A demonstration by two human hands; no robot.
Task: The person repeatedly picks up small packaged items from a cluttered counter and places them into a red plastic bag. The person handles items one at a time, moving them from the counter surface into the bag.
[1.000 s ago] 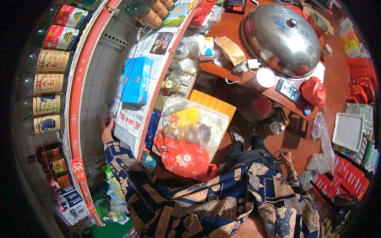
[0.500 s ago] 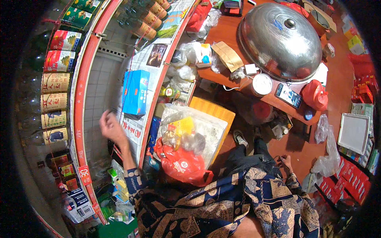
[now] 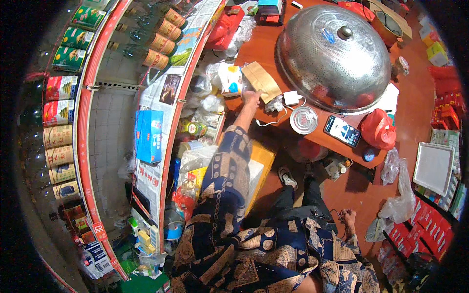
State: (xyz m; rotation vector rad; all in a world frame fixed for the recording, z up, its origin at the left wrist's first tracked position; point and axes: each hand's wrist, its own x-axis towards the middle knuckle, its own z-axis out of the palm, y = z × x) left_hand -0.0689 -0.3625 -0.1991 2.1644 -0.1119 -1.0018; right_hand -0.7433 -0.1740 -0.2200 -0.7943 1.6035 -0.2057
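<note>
My left hand (image 3: 251, 98) reaches over the table's near-left edge. Its fingers touch or overlap the lower left edge of a flat brown paper bag (image 3: 262, 79); their grip is too small and blurred to read. Beside them is a white box with blue and orange marks (image 3: 231, 79). To the right lie a white charger plug (image 3: 291, 98) with its cable, a round tin lid (image 3: 304, 120) and a lit phone (image 3: 342, 131). Low at my right side, my right hand (image 3: 348, 217) is closed, with a thin dark thing at its fingers that I cannot make out.
A large perforated metal dome lid (image 3: 337, 58) covers much of the red-brown table (image 3: 271, 31). A red plastic bag (image 3: 378, 129) sits at its near right. Left stand shelves with bottles (image 3: 161, 44) and a blue box (image 3: 149, 136). Red cartons (image 3: 427, 224) are at right.
My left hand has swung right from the shelf beside the blue box to the brown paper bag on the table. My right hand stays low at my side. The whole view has shifted slightly.
</note>
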